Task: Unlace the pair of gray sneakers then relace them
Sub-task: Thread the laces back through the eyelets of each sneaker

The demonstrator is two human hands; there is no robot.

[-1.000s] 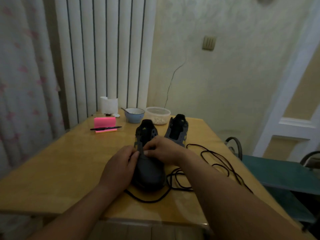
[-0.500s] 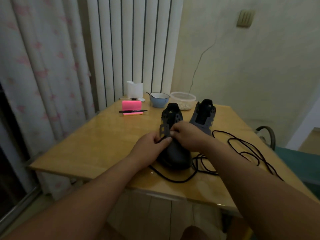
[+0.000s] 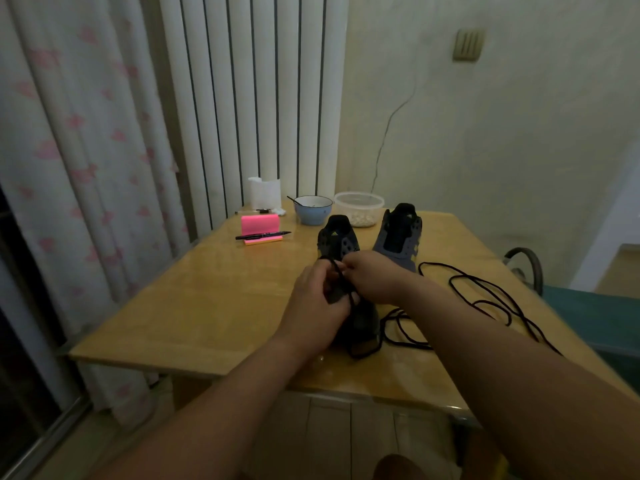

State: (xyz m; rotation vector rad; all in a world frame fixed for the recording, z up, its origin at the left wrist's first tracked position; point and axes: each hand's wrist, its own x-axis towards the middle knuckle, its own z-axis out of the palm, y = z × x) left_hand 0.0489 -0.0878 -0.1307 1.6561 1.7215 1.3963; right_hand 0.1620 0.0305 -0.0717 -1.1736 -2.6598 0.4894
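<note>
Two bare arms reach over a wooden tabletop (image 3: 207,299) toward a pair of gray sneakers. The nearer sneaker (image 3: 362,323) sits close to the front edge, toe toward the person. Both hands meet above its middle. The left hand (image 3: 317,299) has its fingers curled around a black lace (image 3: 341,275) and the right hand (image 3: 375,277) pinches the same lace just beside it. The other sneaker (image 3: 398,237) stands farther back and to the right, untouched. A loose lace (image 3: 485,292) lies in coils toward the right edge; whether it joins the held one cannot be told. Along the far edge are a blue bowl (image 3: 312,211), a clear plastic container (image 3: 359,209) and a white paper roll (image 3: 265,194). Nearby lies a pink notepad (image 3: 259,225) with a black pen (image 3: 263,235) across it.
</note>
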